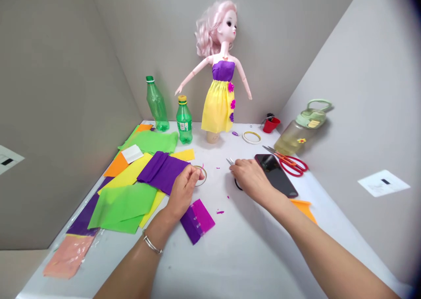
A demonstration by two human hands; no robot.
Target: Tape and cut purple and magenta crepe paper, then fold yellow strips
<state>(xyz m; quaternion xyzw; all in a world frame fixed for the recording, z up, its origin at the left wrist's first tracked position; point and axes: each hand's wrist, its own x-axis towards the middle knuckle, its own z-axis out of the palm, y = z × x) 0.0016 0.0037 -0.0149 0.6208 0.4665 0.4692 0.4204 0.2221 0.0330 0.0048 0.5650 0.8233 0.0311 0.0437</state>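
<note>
My left hand (186,187) is closed in a pinch over the table. A tiny pink scrap (202,166) shows at its fingertips, and a thin ring-shaped roll of tape (205,176) is partly hidden behind them. In my right hand (251,180) is a small pair of scissors (230,161); the silver tips point left and part of a black handle loop shows below the fingers. Below my left hand lies a purple and magenta piece (204,215) of folded sheet. A purple cloth (161,171) is beside the left wrist. Magenta snippets (220,212) are scattered between the hands.
A pink-haired doll (219,101) in a purple and yellow dress stands at the back. Green bottles (184,121) are left of it. Green sheets (123,207) pile up at left. A phone (278,176), red-handled scissors (292,165) and a water bottle (291,134) lie right.
</note>
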